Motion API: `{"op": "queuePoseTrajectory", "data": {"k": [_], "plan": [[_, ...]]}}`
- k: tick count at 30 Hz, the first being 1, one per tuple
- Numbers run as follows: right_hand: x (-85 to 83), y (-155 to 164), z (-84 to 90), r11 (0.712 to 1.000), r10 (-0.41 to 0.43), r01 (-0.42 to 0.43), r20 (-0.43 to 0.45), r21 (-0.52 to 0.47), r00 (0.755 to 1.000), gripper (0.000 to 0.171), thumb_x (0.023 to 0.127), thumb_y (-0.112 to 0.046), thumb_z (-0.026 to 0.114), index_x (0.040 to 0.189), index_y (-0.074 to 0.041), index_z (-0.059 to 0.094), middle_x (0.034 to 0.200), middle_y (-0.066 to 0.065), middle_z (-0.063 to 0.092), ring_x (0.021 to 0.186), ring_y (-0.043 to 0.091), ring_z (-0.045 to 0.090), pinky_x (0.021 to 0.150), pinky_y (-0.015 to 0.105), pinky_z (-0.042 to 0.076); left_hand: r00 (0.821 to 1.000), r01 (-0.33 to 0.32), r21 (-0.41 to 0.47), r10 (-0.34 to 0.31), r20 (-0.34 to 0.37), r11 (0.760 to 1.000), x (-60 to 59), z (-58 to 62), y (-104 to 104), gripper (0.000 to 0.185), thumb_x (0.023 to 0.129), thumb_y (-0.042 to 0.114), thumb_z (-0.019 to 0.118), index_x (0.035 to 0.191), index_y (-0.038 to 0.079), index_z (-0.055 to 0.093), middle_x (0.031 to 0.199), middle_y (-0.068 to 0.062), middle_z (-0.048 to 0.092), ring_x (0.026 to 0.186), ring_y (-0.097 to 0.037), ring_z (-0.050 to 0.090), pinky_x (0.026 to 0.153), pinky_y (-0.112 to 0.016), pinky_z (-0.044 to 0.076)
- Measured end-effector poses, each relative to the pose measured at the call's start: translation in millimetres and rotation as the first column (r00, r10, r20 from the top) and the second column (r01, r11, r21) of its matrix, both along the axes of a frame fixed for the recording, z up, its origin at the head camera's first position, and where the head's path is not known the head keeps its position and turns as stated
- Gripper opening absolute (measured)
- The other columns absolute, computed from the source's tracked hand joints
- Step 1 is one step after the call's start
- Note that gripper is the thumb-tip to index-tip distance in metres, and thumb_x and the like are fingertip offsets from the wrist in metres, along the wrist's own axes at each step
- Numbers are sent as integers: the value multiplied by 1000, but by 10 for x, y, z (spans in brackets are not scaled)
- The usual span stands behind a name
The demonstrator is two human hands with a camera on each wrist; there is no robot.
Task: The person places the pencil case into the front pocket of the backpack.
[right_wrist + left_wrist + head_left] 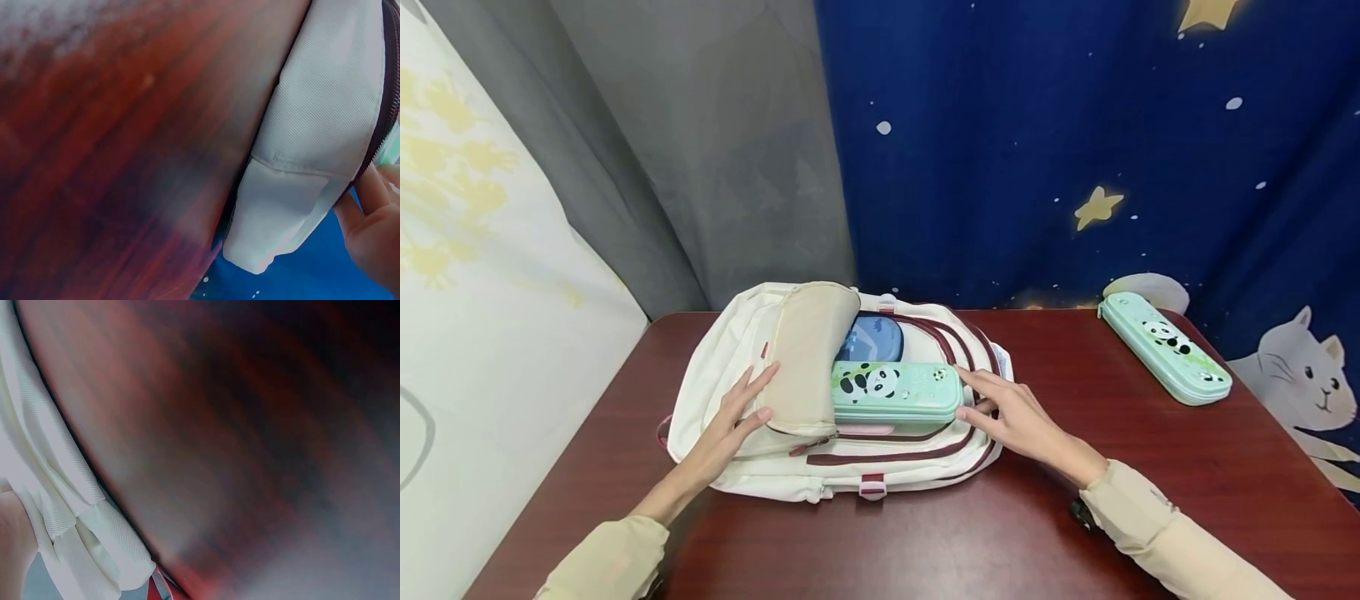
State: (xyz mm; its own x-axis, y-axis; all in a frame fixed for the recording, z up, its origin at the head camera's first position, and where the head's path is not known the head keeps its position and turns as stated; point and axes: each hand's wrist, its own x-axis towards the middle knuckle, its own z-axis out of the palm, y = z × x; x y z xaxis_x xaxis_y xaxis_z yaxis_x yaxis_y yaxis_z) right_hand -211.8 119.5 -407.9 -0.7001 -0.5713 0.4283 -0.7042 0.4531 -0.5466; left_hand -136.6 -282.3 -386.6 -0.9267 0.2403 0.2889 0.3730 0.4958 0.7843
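A white backpack (745, 312) with dark red zips lies on the table, its beige flap (805, 358) folded over the front pocket. A mint-green panda pencil case (917, 392) lies on the pack, its left end under the flap. Behind it a blue case (880, 335) is partly hidden by the flap. My left hand (730, 425) rests on the flap's left side, fingers spread and fairly straight. At the pencil case's right end, my right hand (1018, 421) touches it with extended fingers and thumb. In the right wrist view, fingers (372, 194) show beside the pack's zipped edge.
A second mint-green panda pencil case (1165, 346) lies at the table's right back edge. The dark red wooden table (925, 542) extends in front of the pack. Grey and blue star-patterned curtains (1037, 150) hang behind, and a pale cloth (490, 292) is at the left.
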Motion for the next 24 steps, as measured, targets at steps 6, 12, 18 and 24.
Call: {"op": "queuePoseTrajectory", "data": {"k": [6,12,18,24], "plan": [[-7,-56,-3,997,-30,37,-102,64,994,60,85,-35,68,136,-11,50,120,3,60,71,-5,61,64,22,49,1000,-8,-10,8,-19,1000,-103,-234,-123,58,94,11,49,148,23,28,153,0,20,138,-35,-1,97,-68,3],[-9,-177,47,991,-31,60,-235,118,971,60,81,-41,69,132,-12,55,107,1,65,62,-2,55,54,22,43,999,-12,4,12,-49,1000,-103,-228,-121,58,94,13,50,147,25,30,151,3,24,139,-34,1,98,-67,5],[5,-324,56,990,-20,63,-320,122,947,59,81,-45,68,126,-8,59,105,2,65,61,6,50,54,24,43,998,-12,19,13,-63,1000,-102,-189,-99,58,93,12,51,146,24,31,150,2,28,139,-34,2,100,-64,6],[-33,-381,15,998,0,13,-230,55,973,59,80,-40,71,127,-7,58,88,-2,61,57,1,44,52,20,39,998,-8,26,9,-58,1000,-101,-207,-96,58,93,11,50,147,22,31,150,-1,27,139,-34,3,101,-64,5]]}}
